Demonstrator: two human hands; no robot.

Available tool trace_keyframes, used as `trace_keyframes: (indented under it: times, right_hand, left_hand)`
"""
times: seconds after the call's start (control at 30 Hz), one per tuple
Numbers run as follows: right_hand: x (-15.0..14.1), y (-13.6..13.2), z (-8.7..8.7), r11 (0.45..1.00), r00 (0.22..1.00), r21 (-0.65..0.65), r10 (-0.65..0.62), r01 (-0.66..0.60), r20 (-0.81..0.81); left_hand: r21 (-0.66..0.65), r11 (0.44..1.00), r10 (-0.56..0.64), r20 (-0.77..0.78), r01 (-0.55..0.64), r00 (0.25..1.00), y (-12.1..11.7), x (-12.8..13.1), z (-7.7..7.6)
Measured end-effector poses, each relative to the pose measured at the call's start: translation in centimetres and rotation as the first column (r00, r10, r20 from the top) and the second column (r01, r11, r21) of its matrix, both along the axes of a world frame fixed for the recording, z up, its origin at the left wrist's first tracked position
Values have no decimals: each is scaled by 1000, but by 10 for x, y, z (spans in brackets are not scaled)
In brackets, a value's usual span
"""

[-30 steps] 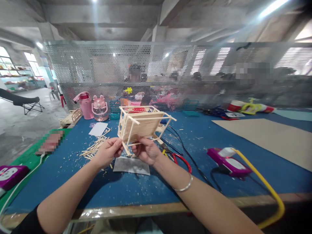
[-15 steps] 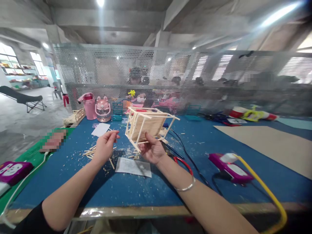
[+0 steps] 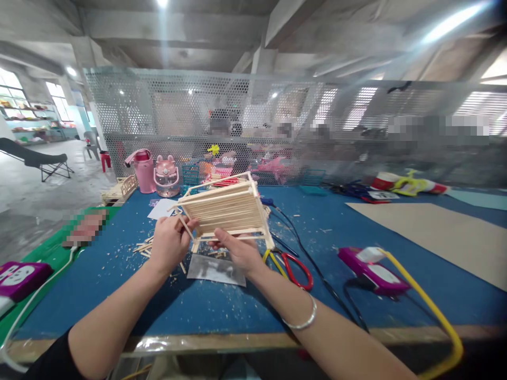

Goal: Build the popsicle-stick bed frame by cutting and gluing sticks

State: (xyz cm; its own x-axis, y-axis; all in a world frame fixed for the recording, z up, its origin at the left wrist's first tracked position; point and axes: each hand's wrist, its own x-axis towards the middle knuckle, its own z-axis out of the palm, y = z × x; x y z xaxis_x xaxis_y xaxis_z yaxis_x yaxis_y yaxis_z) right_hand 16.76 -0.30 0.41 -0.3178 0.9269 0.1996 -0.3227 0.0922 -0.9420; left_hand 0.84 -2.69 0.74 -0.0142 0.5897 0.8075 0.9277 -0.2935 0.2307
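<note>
A small model frame built of pale wooden sticks [image 3: 225, 208] is held above the table, its slatted panel facing me. My right hand [image 3: 243, 253] grips its lower edge, with the thumb on the near side. My left hand [image 3: 172, 240] has its fingers closed at the frame's left end, around a slanting stick there; the fingertips are partly hidden. Beneath the hands lies a printed paper slip [image 3: 216, 270]. Loose short sticks [image 3: 144, 247] and wood crumbs are scattered by my left hand. Red-handled scissors [image 3: 297, 272] rest beside my right wrist.
A pink flask [image 3: 144, 171] and a pink bottle [image 3: 166, 177] stand at the back left before a perforated metal screen [image 3: 170, 116]. To the right are a purple power strip [image 3: 372, 272] with a yellow cable, and a brown sheet [image 3: 431, 232]. A black cable [image 3: 301, 243] crosses the table.
The frame has been turned so its slatted panel faces me. My left hand, apart from it before, has moved right onto its left end. My right hand has shifted its grip along the lower edge.
</note>
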Motion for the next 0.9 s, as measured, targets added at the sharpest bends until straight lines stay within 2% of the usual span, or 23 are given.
trace_keyframes:
  times: [0.1,0.17,0.4,0.5,0.6,0.67,0.73,0.8,0.83,0.9]
  right_hand:
    - [-1,-5,2,1000,1000,26,-6,6,14]
    - [-2,-6,2,1000,1000,-2,15,-15,2]
    - [-4,-4,2,981,982,-183,31,-65,-184]
    - [-3,-4,6,965,974,-246,38,-95,-224]
    - [-2,-3,9,961,968,-260,27,-94,-251]
    - [-2,-2,8,967,967,-241,14,-77,-256]
    - [-2,-2,6,977,971,-207,2,-53,-238]
    - [-3,-2,3,986,980,-163,-1,-31,-197]
    - [-2,-3,3,990,986,-139,-2,-21,-166]
    - [-2,-5,3,997,997,-74,1,-7,-81]
  left_hand:
    - [62,998,-29,-69,33,997,0,-1,1]
    - [95,993,-60,-61,65,996,-1,-2,2]
    - [47,971,-238,133,233,962,-5,0,6]
    - [-2,958,-264,381,286,886,-4,0,7]
    - [17,978,-170,642,208,747,2,-5,9]
    - [77,984,-169,703,162,691,6,-10,9]
    - [123,971,-237,646,207,725,8,-12,8]
    - [92,958,-280,491,270,825,7,-12,6]
    - [55,960,-272,394,273,878,6,-11,5]
    - [-7,978,-200,231,207,952,4,-9,4]
